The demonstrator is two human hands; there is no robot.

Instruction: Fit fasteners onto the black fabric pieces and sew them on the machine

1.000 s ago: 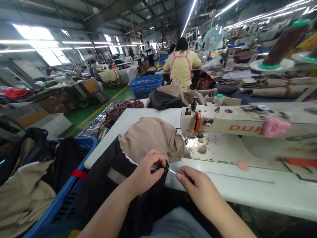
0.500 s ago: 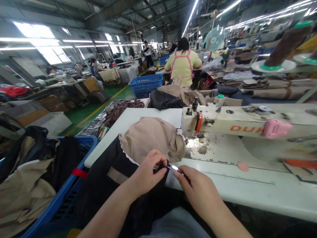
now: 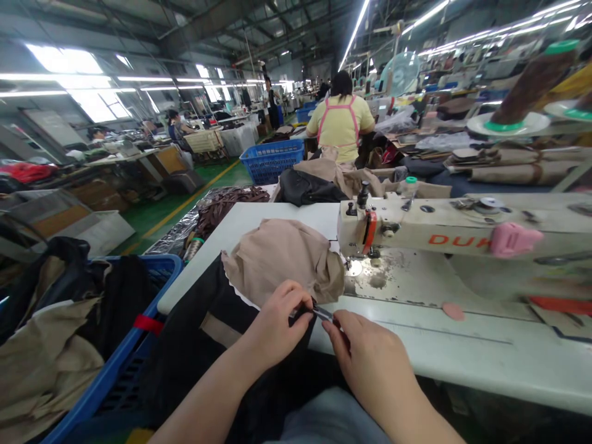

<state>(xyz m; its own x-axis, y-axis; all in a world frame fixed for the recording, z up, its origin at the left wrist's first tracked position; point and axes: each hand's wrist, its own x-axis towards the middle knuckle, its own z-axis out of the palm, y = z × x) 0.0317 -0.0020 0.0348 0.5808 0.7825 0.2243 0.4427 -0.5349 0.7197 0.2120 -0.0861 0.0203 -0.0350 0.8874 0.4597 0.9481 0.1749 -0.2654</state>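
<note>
A: Where are the person's hands?

B: Low and central, close together at the near edge of a white table [image 3: 462, 348]. The left hand [image 3: 280, 324] pinches a dark bit of the black fabric [image 3: 203, 308] between thumb and fingertips, which hide most of it.

A: And the other?

B: The right hand [image 3: 372, 351] pinches a slim metal tool [image 3: 324, 313] between thumb and fingers. The tool points left and reaches the left fingertips; whether it touches the fabric there is too small to tell.

A: Where does the fabric lie?

B: To the left of the hands, draped over the table's near edge, with a tan strip [image 3: 219, 330] on it. Bunched tan cloth [image 3: 282, 253] lies just beyond on the tabletop, a white edge showing between the two.

A: What is around them?

B: On the right, a sewing machine [image 3: 411, 228] with orange lettering, its needle end just beside the tan cloth. On the left, a blue basket [image 3: 172, 265] holds black and tan cloth. Farther ahead, a co-worker [image 3: 340, 120] in yellow faces away.
</note>
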